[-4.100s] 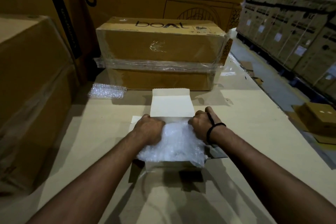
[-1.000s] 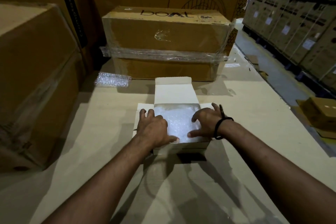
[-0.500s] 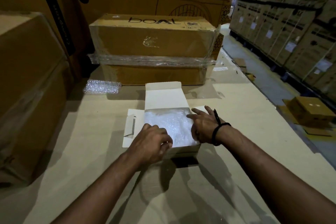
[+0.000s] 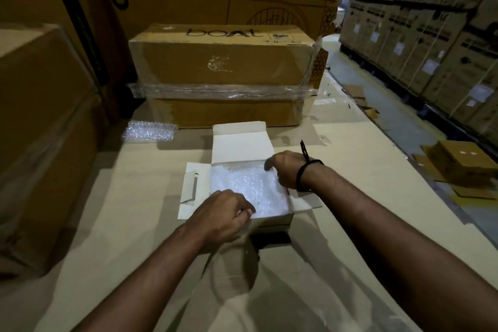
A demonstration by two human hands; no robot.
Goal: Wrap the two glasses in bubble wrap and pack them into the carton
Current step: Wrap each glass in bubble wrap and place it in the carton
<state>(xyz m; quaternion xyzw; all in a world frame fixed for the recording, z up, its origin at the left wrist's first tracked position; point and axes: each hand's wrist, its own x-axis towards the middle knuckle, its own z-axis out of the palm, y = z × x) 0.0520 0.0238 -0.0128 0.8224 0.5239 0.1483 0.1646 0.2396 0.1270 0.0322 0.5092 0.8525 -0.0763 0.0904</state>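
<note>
**Operator:** Head view. Report the position of the carton.

**Inspector:** The carton [image 4: 275, 221] is white and sits open on the cardboard-covered work surface [image 4: 107, 210], near the middle. Its lid flap [image 4: 239, 145] stands up at the far side. The left side flap [image 4: 191, 191] lies folded outward and flat.

**Operator:** Contents?

**Inspector:** Bubble wrap [image 4: 250, 186] fills the carton up to the rim. The glasses cannot be made out through it.

**Operator:** State of the hands?

**Inspector:** The left hand [image 4: 223, 210] is at the near-left corner with its fingers curled at the rim. It is blurred, so I cannot tell whether it pinches the wall or the wrap. The right hand [image 4: 285, 170] is at the far-right corner, knuckles up. Its fingertips are hidden, so its grip cannot be told. A black band [image 4: 301, 175] circles that wrist.

**Operator:** Surroundings?

**Inspector:** A loose piece of wrap [image 4: 149, 131] lies far left of the carton. A taped brown box [image 4: 221, 67] stands just behind the lid flap. Stacked boxes [image 4: 431, 35] line the right side.
</note>
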